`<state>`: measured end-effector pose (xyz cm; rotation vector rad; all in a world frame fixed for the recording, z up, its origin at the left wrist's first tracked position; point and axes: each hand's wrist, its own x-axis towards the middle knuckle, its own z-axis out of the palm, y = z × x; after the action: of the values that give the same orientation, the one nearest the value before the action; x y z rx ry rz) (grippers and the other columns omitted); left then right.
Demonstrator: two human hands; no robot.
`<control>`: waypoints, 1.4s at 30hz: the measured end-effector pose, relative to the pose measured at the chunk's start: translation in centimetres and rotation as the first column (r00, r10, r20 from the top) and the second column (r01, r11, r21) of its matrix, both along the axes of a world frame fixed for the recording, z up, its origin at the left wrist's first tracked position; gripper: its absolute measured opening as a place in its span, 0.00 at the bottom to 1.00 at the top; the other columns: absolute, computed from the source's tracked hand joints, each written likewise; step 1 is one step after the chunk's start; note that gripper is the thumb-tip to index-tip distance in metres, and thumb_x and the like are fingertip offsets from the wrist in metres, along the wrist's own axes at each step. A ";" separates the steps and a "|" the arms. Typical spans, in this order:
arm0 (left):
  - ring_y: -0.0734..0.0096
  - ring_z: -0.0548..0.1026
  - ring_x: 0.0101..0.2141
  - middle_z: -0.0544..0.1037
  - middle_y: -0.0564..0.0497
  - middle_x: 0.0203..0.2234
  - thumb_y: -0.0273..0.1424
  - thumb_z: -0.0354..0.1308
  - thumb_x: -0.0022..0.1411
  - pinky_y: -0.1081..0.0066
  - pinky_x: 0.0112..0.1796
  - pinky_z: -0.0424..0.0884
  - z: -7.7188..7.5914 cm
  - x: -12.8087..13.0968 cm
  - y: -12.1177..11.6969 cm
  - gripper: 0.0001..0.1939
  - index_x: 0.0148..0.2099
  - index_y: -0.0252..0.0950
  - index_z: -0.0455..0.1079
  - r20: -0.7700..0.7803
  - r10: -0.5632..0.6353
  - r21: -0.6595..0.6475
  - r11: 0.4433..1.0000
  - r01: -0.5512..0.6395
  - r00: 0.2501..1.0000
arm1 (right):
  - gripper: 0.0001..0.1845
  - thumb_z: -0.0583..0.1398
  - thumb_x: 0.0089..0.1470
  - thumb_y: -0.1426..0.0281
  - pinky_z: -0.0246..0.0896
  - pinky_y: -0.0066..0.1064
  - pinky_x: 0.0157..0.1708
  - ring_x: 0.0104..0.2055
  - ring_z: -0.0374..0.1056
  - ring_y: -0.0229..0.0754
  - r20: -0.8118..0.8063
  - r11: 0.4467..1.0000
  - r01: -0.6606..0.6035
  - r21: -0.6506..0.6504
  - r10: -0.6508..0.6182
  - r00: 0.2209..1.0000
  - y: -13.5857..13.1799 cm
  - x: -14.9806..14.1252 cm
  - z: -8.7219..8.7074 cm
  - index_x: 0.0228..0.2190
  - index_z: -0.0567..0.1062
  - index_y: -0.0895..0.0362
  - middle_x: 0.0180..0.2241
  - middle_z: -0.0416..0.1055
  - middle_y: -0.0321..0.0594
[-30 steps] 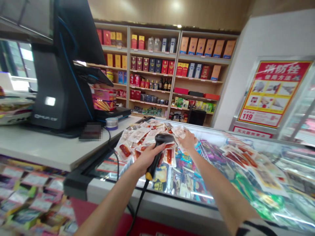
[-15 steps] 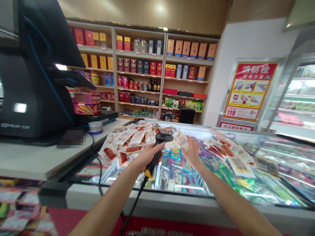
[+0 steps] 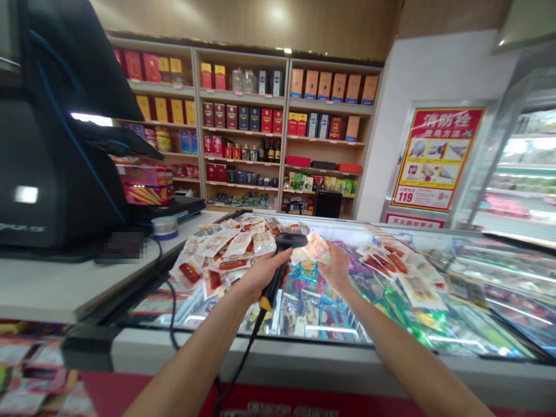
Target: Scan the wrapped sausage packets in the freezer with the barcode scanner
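Note:
My left hand is wrapped round the handle of a black and yellow corded barcode scanner. The scanner's head faces right, and a reddish glow falls on the clear packet close to it. My right hand pinches that packet by its right edge, holding it above the glass freezer top; its back label side is toward me. Left of the scanner lies a heap of sealed sausage packets. A smaller group of sausage packets lies on the glass to the right of my right hand.
A chest freezer with a glass top spans the front. At left, a checkout machine and a roll of tape stand on a white counter. The scanner cable hangs over the freezer edge. Stocked shelves stand behind.
The packet in my right hand now shows a reddish glow near the scanner head. Both hands keep their holds, and the view has shifted slightly.

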<state>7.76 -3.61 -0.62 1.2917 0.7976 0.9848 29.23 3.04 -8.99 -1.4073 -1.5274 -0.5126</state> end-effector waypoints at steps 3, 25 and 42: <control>0.80 0.63 0.14 0.65 0.56 0.16 0.44 0.55 0.47 0.77 0.15 0.58 0.1 -0.2 0.1 0.17 0.28 0.34 0.60 0.009 0.015 0.001 1.000 -0.015 1.000 | 0.27 0.54 0.40 0.70 0.49 0.37 0.43 0.45 0.59 0.46 -0.007 1.000 0.008 0.007 -0.008 1.000 0.0 0.2 -0.1 0.46 0.60 0.57 0.43 0.64 0.44; 0.80 0.64 0.14 0.66 0.55 0.16 0.44 0.56 0.46 0.78 0.15 0.58 -0.1 -0.1 0.7 0.18 0.27 0.32 0.62 -0.019 0.007 -0.004 1.000 -0.008 1.000 | 0.20 0.57 0.43 0.69 0.45 0.48 0.39 0.44 0.55 0.54 0.260 0.735 0.610 -0.295 -0.552 0.792 -2.4 12.8 0.0 0.42 0.69 0.48 0.40 0.62 0.48; 0.80 0.65 0.14 0.67 0.55 0.14 0.43 0.58 0.44 0.79 0.14 0.58 -1.0 -2.7 1.1 0.18 0.26 0.33 0.61 -0.040 0.152 -0.020 0.988 -0.153 0.988 | 0.22 0.51 0.48 0.57 0.49 0.46 0.42 0.46 0.57 0.50 0.092 0.922 0.170 -0.348 -0.147 0.985 2.4 -2.8 2.4 0.44 0.64 0.53 0.43 0.63 0.47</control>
<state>5.01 -2.46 -1.60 1.2465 0.9458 1.0717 26.38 5.41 -6.63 -1.8203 -1.6223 -0.3927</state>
